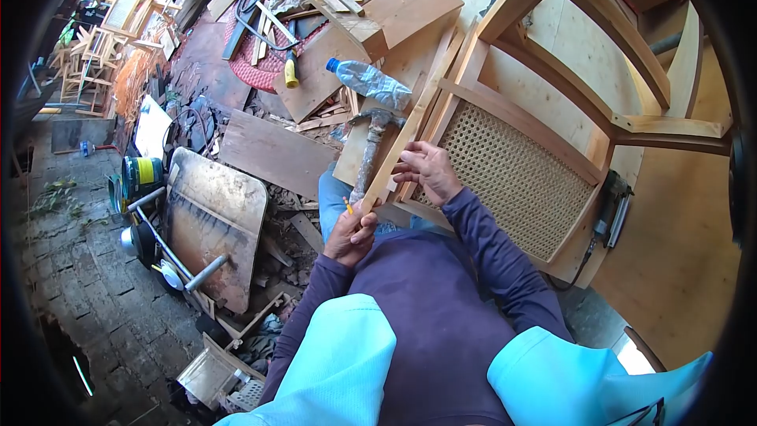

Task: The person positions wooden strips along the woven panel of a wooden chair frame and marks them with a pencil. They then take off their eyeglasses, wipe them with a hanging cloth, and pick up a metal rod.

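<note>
My left hand point(351, 237) is closed around the near end of a narrow wooden strip point(402, 150), with a small yellow pencil-like tip point(348, 207) showing by the fingers. Beside the strip's right edge, my right hand point(430, 173) has its fingers bent but apart, gripping nothing that I can see. A small pale piece point(392, 185) shows just below those fingers. Left of the strip lies a worn hammer point(367, 154), its head close to a plastic bottle point(372, 83) with a blue cap. A wooden chair frame with a woven cane panel point(512, 177) stands at my right.
A corded power tool point(611, 209) lies against the cane panel's right side. Boards and scraps, a hacksaw point(264, 24) and a yellow-handled tool point(291, 69) are at the upper left. A stained metal-legged panel point(217, 229) and cans point(142, 173) sit on the paved floor.
</note>
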The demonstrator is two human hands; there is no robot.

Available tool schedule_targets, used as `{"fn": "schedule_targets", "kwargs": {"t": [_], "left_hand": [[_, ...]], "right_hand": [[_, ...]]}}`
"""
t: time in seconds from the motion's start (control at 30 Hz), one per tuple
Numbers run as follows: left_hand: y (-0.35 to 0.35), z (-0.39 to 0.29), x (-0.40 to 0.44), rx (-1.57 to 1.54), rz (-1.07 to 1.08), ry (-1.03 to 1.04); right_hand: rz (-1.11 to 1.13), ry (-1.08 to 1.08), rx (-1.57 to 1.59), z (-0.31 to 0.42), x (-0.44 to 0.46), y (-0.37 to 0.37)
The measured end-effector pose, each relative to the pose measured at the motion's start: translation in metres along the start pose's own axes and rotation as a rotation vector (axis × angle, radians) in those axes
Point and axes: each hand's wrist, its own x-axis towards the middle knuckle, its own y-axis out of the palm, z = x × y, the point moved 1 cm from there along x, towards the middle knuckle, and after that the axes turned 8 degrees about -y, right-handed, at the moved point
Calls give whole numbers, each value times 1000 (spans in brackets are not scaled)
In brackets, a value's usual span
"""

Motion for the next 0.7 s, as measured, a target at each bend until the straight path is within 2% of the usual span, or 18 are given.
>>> {"fn": "schedule_targets", "kwargs": {"t": [0.37, 0.47, 0.53, 0.6, 0.67, 0.7], "left_hand": [[15, -16, 12, 64, -87, 25], [12, -20, 15, 159, -157, 31], [16, -22, 18, 364, -200, 54], [18, -20, 24, 400, -259, 73], [20, -18, 27, 649, -369, 219], [22, -16, 29, 645, -373, 219]], "right_hand": [[7, -33, -12, -2, 14, 3], [7, -23, 40, 0, 11, 6], [-1, -17, 58, -2, 10, 4], [33, -67, -60, -5, 13, 1], [12, -54, -37, 1, 12, 3], [-8, -41, -10, 5, 10, 6]]}}
